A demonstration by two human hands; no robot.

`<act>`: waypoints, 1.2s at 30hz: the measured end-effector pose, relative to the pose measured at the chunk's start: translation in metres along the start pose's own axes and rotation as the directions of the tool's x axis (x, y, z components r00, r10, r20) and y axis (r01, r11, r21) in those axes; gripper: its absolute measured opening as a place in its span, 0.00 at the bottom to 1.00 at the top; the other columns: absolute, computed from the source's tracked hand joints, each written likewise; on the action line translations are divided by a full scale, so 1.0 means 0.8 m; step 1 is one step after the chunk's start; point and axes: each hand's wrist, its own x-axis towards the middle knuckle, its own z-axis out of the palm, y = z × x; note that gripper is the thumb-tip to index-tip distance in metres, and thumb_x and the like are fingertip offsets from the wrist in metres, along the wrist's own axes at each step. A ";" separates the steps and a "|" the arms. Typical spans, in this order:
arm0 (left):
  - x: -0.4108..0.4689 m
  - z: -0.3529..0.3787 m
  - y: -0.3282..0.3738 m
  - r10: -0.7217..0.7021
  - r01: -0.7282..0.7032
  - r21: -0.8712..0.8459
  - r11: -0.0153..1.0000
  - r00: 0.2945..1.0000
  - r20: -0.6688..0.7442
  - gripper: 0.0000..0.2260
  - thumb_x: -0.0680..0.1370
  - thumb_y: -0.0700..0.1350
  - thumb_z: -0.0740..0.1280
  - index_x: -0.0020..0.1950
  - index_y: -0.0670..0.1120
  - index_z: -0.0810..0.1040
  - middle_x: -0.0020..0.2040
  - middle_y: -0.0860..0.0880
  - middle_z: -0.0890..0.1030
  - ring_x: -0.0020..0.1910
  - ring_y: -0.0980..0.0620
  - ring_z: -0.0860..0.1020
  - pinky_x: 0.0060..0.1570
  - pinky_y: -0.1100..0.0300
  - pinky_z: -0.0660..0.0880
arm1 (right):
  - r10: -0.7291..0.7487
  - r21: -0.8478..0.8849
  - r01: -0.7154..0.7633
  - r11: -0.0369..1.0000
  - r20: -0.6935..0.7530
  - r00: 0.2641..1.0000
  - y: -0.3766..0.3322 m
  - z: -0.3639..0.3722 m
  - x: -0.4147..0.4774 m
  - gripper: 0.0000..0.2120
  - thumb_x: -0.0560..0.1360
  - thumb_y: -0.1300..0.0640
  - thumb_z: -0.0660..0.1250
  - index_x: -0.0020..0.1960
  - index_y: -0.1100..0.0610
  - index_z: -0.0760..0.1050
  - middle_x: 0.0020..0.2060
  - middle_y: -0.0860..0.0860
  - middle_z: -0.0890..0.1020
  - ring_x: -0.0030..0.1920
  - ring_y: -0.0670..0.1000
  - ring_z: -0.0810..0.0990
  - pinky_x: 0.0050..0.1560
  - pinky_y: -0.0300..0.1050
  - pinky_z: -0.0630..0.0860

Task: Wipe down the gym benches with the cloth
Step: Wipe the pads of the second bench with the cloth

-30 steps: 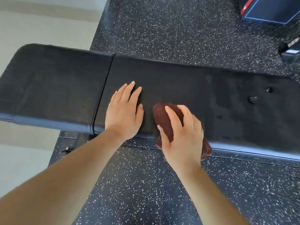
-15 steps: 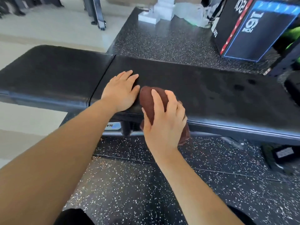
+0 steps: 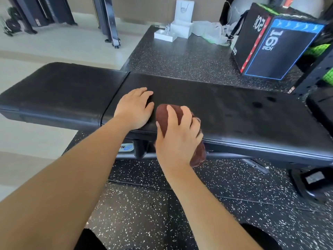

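Cloth point(image 3: 161, 114) of a reddish-brown colour lies bunched at the near edge of the long black padded surface point(image 3: 234, 112), with its upper part on the pad and its lower end hanging down over the front side. The right hand point(image 3: 177, 138) grips it from above, fingers curled over the bundle and thumb laid along its left side. Just beside it, the left hand point(image 3: 134, 110) rests palm down on the same pad, fingers straight and held close together, its thumb nearly touching the cloth. Both forearms are bare.

To the left of the left hand a seam separates the long pad from a shorter black seat pad point(image 3: 59, 91) that ends in a rounded edge. A few darker spots point(image 3: 256, 105) show on the pad well to the right of the cloth. Under the pad a dark metal frame point(image 3: 140, 148) stands on speckled black rubber flooring point(image 3: 180, 56), which meets a pale floor point(image 3: 54, 49) on the left.

Beyond the pad, a black box point(image 3: 275, 49) with blue and red edging and the print "16 INCH" sits tilted on the rubber flooring, near some white boxes point(image 3: 181, 28)
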 end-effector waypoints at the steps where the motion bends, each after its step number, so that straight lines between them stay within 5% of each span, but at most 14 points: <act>1: 0.000 0.000 0.000 -0.001 0.001 -0.006 1.000 1.000 -0.003 0.21 0.80 0.51 0.54 0.73 0.48 0.63 0.75 0.47 0.61 0.74 0.48 0.57 0.72 0.53 0.53 | 0.002 -0.009 -0.002 1.000 0.015 1.000 0.000 0.000 0.003 0.22 0.73 0.49 0.68 0.66 0.48 0.69 0.68 0.54 0.68 0.63 0.62 0.68 0.59 0.60 0.65; 18: -0.003 -0.007 0.005 0.013 -0.014 -0.020 1.000 1.000 -0.012 0.20 0.80 0.48 0.56 0.72 0.46 0.65 0.74 0.46 0.63 0.73 0.48 0.59 0.72 0.54 0.53 | -0.068 -0.058 0.073 0.996 0.089 0.994 0.049 -0.025 0.020 0.22 0.75 0.45 0.63 0.67 0.46 0.66 0.69 0.51 0.66 0.62 0.59 0.67 0.58 0.59 0.65; 23: -0.011 -0.004 0.040 0.031 -0.032 -0.099 0.995 0.999 -0.016 0.17 0.80 0.48 0.55 0.68 0.48 0.70 0.72 0.48 0.66 0.71 0.48 0.62 0.71 0.46 0.55 | 0.086 -0.068 -0.085 0.994 0.006 0.996 0.149 -0.071 0.037 0.20 0.76 0.46 0.62 0.67 0.49 0.68 0.68 0.53 0.67 0.61 0.62 0.68 0.59 0.59 0.65; 28: -0.002 0.024 0.119 0.031 -0.024 -0.123 0.992 0.998 0.053 0.19 0.79 0.56 0.53 0.70 0.56 0.66 0.74 0.53 0.63 0.73 0.54 0.57 0.71 0.41 0.46 | 0.114 -0.093 -0.106 0.990 0.091 0.989 0.167 -0.075 0.071 0.20 0.76 0.45 0.61 0.67 0.46 0.68 0.68 0.51 0.66 0.63 0.60 0.65 0.63 0.59 0.63; 36: 0.001 0.041 0.116 0.067 -0.067 0.036 0.997 0.998 0.009 0.21 0.78 0.58 0.50 0.71 0.58 0.62 0.73 0.53 0.61 0.73 0.51 0.57 0.72 0.43 0.50 | 0.120 -0.046 -0.111 0.993 0.291 0.949 0.162 -0.065 0.142 0.20 0.76 0.44 0.60 0.67 0.46 0.67 0.65 0.53 0.66 0.63 0.61 0.65 0.64 0.60 0.63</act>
